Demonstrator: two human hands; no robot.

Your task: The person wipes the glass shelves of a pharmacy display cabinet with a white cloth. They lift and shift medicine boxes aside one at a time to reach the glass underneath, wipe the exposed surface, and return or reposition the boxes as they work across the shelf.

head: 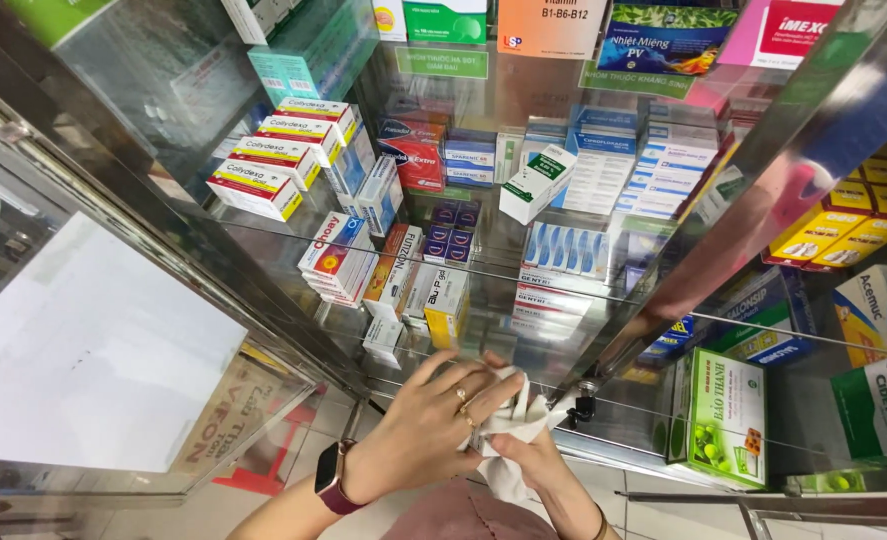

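Two hands meet low in the middle of what we see. Our left hand (433, 415) lies on top, fingers spread and curled over a white cloth (518, 425). It has rings on one finger, and a dark watch (331, 480) with a plum band sits on that wrist. Our right hand (538, 460) comes up from below and is closed around the same cloth, which is bunched between both hands. A loose bit of the cloth hangs down past the right wrist. So both hands hold the cloth, the left one loosely from above, the right one tighter from under it.

The cloth is pressed near the bottom edge of a glass cabinet (263, 290) with a shiny metal frame. A small black lock (581, 408) sits on the glass just beside the cloth, to its right.

Behind the glass we see many small medicine boxes on glass shelves. A stack of white boxes with red and yellow stripes (273, 165) is up on the left. A white and green box (536, 182) stands tilted in the middle. Blue and white boxes (603, 160) are stacked near it. Yellow boxes (843, 225) are far to the right. A green box with round fruit on it (723, 415) stands low on the right, near the lock.

A big white sheet (83, 360) shows on the left door.
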